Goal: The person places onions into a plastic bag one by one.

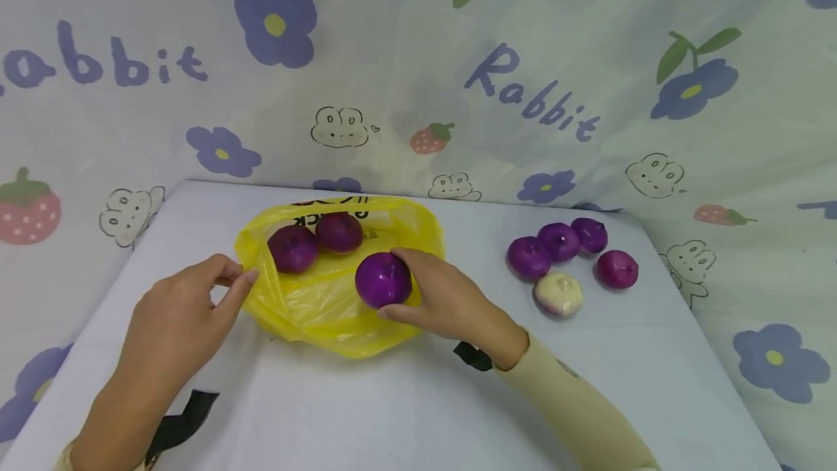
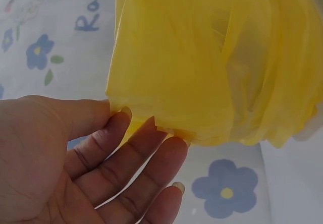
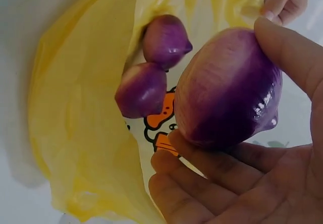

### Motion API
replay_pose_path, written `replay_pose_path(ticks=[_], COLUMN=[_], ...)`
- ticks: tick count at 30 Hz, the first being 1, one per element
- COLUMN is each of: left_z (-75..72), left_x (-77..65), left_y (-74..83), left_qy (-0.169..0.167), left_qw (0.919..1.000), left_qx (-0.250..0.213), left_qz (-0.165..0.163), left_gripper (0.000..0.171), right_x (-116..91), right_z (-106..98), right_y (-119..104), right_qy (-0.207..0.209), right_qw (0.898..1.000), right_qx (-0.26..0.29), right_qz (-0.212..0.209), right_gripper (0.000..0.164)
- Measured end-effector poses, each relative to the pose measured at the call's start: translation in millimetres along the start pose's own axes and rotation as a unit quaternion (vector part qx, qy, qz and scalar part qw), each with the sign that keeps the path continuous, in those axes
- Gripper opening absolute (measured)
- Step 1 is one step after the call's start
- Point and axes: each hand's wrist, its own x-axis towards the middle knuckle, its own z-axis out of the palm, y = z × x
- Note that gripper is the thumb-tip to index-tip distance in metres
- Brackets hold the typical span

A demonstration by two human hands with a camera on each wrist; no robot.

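A yellow plastic bag (image 1: 327, 311) lies mouth-up on the white table, with two purple onions (image 1: 293, 248) inside at its left and back. My left hand (image 1: 183, 311) pinches the left edge of the bag between thumb and forefinger; the left wrist view shows the yellow film (image 2: 171, 67) at the fingertips. Over the right part of the bag's mouth, my right hand (image 1: 451, 296) grips another purple onion (image 1: 383, 280) between thumb and fingers. From the right wrist, that held onion (image 3: 229, 88) looks glossy, with a pointed tip, and the two bagged onions (image 3: 141, 90) show beyond it.
Several purple onions (image 1: 530, 258) and one pale onion (image 1: 559, 294) sit in a group on the right of the table (image 1: 418, 413). Behind it hangs a printed cloth (image 1: 392, 57) with flowers and rabbits. Black straps (image 1: 183, 424) show by both wrists.
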Motion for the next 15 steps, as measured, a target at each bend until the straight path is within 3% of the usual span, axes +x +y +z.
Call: replay_pose_path(ticks=[15], left_z=[-1.7], left_x=[1.1], left_y=[0.6], left_qy=[0.001], left_qw=[1.0000], left_qx=[-0.002], left_qz=[0.008], left_gripper=[0.020], right_x=[19.6], right_z=[12.5], right_y=[-2.1], right_qy=[0.011], right_qw=[1.000], right_qx=[-0.002], right_qz=[0.014], right_gripper=[0.083])
